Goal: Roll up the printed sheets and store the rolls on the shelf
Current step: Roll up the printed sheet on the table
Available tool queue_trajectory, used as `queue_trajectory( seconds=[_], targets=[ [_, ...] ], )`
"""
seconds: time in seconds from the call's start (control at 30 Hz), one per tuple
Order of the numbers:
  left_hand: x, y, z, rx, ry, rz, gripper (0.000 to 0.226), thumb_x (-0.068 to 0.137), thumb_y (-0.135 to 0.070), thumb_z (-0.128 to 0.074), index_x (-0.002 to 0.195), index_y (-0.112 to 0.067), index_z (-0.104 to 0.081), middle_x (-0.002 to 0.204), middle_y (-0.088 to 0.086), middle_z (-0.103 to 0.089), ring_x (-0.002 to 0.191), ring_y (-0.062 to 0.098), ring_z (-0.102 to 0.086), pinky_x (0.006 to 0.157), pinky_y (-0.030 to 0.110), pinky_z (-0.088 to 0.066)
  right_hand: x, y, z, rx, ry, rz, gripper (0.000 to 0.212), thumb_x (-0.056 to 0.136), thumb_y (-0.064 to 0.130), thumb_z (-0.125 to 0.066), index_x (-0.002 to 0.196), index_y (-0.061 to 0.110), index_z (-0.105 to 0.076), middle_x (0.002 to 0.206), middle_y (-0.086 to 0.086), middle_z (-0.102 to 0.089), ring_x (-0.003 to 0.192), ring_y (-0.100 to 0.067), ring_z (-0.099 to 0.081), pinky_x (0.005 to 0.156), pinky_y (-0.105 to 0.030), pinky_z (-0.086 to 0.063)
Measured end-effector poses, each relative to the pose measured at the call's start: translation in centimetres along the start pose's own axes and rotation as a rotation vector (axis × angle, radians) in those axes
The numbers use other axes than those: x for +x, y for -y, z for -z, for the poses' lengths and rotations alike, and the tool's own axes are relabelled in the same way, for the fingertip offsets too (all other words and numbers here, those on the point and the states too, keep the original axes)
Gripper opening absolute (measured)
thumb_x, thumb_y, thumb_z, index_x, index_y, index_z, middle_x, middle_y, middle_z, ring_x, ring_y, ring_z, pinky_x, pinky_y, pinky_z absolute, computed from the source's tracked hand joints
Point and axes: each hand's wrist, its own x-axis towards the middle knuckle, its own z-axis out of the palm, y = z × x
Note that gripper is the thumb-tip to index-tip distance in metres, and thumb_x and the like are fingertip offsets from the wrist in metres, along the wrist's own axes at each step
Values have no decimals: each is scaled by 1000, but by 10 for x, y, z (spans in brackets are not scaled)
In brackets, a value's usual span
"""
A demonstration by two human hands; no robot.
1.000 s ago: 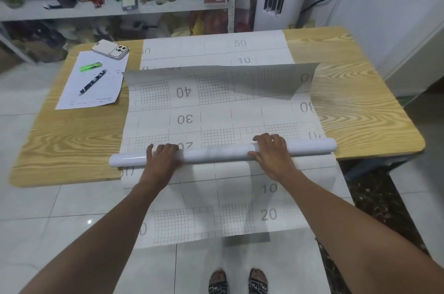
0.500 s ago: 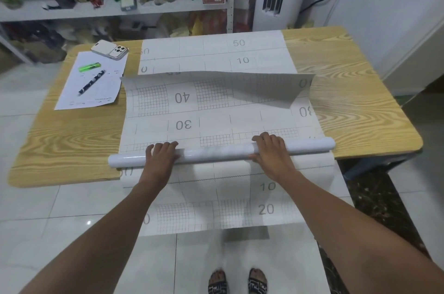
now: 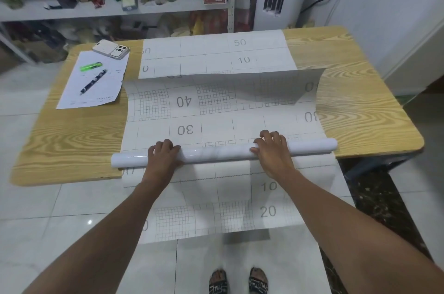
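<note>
A wood-grain counter stands on glossy pale floor tiles; behind, a cluttered white metal shelf, a white tower air conditioner and a white wall.

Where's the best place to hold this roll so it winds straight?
Take the roll from above, a hand either side of its middle, like the left hand and right hand now, fingers over the far side. It is long, thin and crosswise on the sheet, so one central grip would likely skew it.

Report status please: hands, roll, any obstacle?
Left hand and right hand grip the roll. Sheet partly rolled, far edge lifted. Pen, phone beside it, not in path.
</note>
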Motion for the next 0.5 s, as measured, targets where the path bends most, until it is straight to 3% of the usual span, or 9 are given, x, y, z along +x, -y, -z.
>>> queue_trajectory(
  seconds=[0.23, 0.33, 0.5],
  targets=[
    [1, 3, -6, 36, 6, 12, 71, 62, -1, -79, 125, -11, -46, 106, 10, -57, 96, 30, -50, 89, 45, -39, -5, 1, 3, 19, 3, 24, 56, 77, 44, -69, 116, 7, -55, 108, -14, -59, 88, -33, -54, 82, -45, -45],
    [1, 2, -4, 8, 19, 28, 59, 70, 2, -73, 121, -13, -48, 109, 8, -57, 101, 30, -49, 95, 45, -34, -6, 0, 2, 79, 11, 21, 61, 73, 48, -71, 114, 6, -55, 109, -13, -55, 90, -32, -52, 85, -44, -43],
    [2, 3, -4, -44, 46, 5, 51, 76, 5, -65, 121, -13, -49, 115, 8, -55, 107, 29, -46, 98, 42, -28, -3, 1, 2, 91, 10, 11, 51, 77, 42, -70, 111, 7, -55, 113, -12, -51, 93, -31, -48, 89, -40, -37]
  ],
)
